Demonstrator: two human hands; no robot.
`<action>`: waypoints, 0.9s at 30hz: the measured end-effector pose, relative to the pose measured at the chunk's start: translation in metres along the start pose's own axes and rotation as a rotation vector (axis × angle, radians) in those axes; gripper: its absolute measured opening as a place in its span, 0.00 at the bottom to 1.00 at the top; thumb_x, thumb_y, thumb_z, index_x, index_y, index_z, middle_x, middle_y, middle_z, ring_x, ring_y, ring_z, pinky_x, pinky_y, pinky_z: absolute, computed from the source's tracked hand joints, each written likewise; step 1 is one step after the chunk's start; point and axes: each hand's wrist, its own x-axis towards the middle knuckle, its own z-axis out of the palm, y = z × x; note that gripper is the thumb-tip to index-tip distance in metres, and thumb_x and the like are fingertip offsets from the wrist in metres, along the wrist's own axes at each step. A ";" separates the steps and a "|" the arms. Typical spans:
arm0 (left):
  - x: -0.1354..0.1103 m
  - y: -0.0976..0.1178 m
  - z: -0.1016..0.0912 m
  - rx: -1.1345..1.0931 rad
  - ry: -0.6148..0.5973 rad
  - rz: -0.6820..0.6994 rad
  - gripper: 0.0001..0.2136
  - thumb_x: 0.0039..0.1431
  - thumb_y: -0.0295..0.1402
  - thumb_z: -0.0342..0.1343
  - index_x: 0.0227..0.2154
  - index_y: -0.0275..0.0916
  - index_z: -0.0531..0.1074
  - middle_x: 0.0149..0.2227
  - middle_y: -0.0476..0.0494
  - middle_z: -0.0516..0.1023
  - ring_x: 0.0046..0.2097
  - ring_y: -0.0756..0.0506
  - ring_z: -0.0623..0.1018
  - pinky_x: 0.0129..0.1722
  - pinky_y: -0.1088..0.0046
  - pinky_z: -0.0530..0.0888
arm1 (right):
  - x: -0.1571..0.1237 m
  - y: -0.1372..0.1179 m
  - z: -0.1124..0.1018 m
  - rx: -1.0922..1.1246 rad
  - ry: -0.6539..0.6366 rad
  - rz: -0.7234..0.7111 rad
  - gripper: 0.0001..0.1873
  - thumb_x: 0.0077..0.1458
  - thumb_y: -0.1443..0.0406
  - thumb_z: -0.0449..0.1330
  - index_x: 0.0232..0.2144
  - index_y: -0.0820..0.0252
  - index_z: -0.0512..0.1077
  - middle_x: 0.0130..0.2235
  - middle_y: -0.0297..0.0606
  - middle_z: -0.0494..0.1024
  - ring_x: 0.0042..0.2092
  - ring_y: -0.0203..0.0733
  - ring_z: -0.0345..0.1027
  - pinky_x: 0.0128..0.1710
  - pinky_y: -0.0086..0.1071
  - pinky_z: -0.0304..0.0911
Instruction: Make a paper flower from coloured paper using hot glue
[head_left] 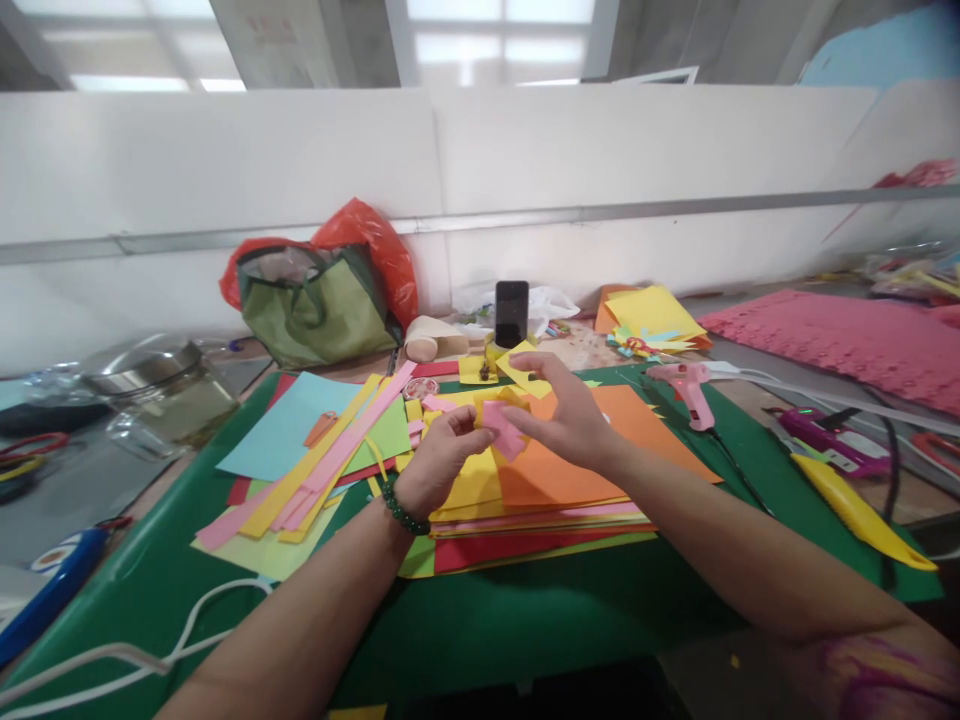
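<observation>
Pinched between thumb and fingers of my left hand [444, 452] is a small pink paper piece [502, 430], with yellow paper showing behind its upper edge. A green bead bracelet [403, 508] circles that wrist. My right hand [574, 410] is held just to the right, fingers apart, its thumb at the pink piece; whether it touches cannot be told. Both hands are above a stack of coloured sheets topped by orange paper [577, 465] and yellow paper [465, 485]. Left of them lie long pink and yellow paper strips [330, 470].
A pink glue gun [686, 390] and a yellow cutter [855, 505] lie to the right, near a purple power strip [832, 440]. Behind stand a phone [511, 312] and a green bag [315, 310]. A glass jar [165, 390] and a white cable [135, 660] are at left.
</observation>
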 end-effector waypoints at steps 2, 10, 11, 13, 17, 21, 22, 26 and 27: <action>0.001 -0.002 -0.001 -0.065 0.004 -0.002 0.10 0.40 0.31 0.64 0.29 0.36 0.77 0.31 0.46 0.78 0.33 0.48 0.74 0.36 0.72 0.66 | 0.001 -0.001 -0.002 0.175 -0.050 0.190 0.25 0.46 0.60 0.63 0.46 0.57 0.64 0.44 0.41 0.72 0.46 0.44 0.68 0.48 0.42 0.65; 0.002 -0.005 0.000 -0.144 -0.044 0.028 0.13 0.42 0.31 0.65 0.34 0.36 0.78 0.37 0.43 0.81 0.41 0.44 0.77 0.45 0.67 0.69 | 0.003 -0.008 0.004 0.362 -0.270 0.564 0.32 0.39 0.64 0.64 0.49 0.62 0.63 0.23 0.25 0.67 0.26 0.34 0.63 0.27 0.30 0.59; 0.002 -0.006 0.000 -0.151 -0.052 0.028 0.13 0.42 0.31 0.65 0.34 0.36 0.78 0.37 0.43 0.81 0.41 0.43 0.77 0.45 0.67 0.69 | 0.003 -0.010 0.005 0.357 -0.259 0.576 0.31 0.39 0.65 0.64 0.48 0.62 0.64 0.22 0.25 0.67 0.25 0.34 0.62 0.26 0.29 0.58; 0.002 -0.006 0.000 -0.159 -0.057 0.022 0.13 0.42 0.30 0.65 0.34 0.37 0.78 0.36 0.43 0.81 0.41 0.44 0.77 0.46 0.67 0.69 | 0.004 -0.013 0.007 0.349 -0.237 0.601 0.29 0.39 0.67 0.62 0.47 0.62 0.65 0.22 0.24 0.66 0.24 0.33 0.61 0.24 0.28 0.57; 0.001 -0.004 0.000 -0.151 -0.067 -0.014 0.12 0.42 0.31 0.65 0.33 0.37 0.78 0.35 0.44 0.80 0.40 0.44 0.77 0.45 0.67 0.69 | 0.005 -0.015 0.010 0.299 -0.215 0.612 0.27 0.39 0.69 0.60 0.47 0.63 0.65 0.21 0.24 0.65 0.23 0.32 0.60 0.23 0.27 0.57; 0.000 -0.003 0.001 -0.119 -0.029 -0.045 0.10 0.43 0.34 0.64 0.30 0.37 0.77 0.35 0.44 0.80 0.40 0.44 0.77 0.44 0.67 0.70 | 0.004 -0.014 0.011 0.249 -0.239 0.590 0.27 0.39 0.69 0.59 0.47 0.63 0.66 0.23 0.26 0.67 0.25 0.33 0.61 0.25 0.27 0.59; 0.000 -0.003 0.001 -0.093 -0.011 -0.051 0.10 0.43 0.35 0.64 0.29 0.37 0.77 0.34 0.44 0.79 0.40 0.44 0.76 0.44 0.67 0.70 | 0.004 -0.013 0.011 0.240 -0.246 0.587 0.28 0.39 0.70 0.59 0.47 0.62 0.66 0.24 0.27 0.68 0.26 0.33 0.62 0.25 0.28 0.59; 0.002 -0.006 0.001 -0.025 0.037 -0.054 0.09 0.43 0.35 0.63 0.27 0.36 0.76 0.31 0.44 0.79 0.37 0.45 0.75 0.43 0.66 0.69 | 0.002 -0.007 0.012 0.277 -0.255 0.602 0.30 0.37 0.68 0.59 0.47 0.61 0.66 0.28 0.30 0.70 0.29 0.36 0.64 0.27 0.29 0.60; 0.002 -0.006 0.001 -0.017 0.049 -0.048 0.09 0.43 0.35 0.62 0.27 0.35 0.76 0.31 0.44 0.79 0.36 0.45 0.75 0.42 0.66 0.69 | 0.001 -0.004 0.013 0.313 -0.259 0.603 0.31 0.36 0.68 0.59 0.48 0.61 0.66 0.29 0.31 0.70 0.30 0.37 0.64 0.28 0.30 0.61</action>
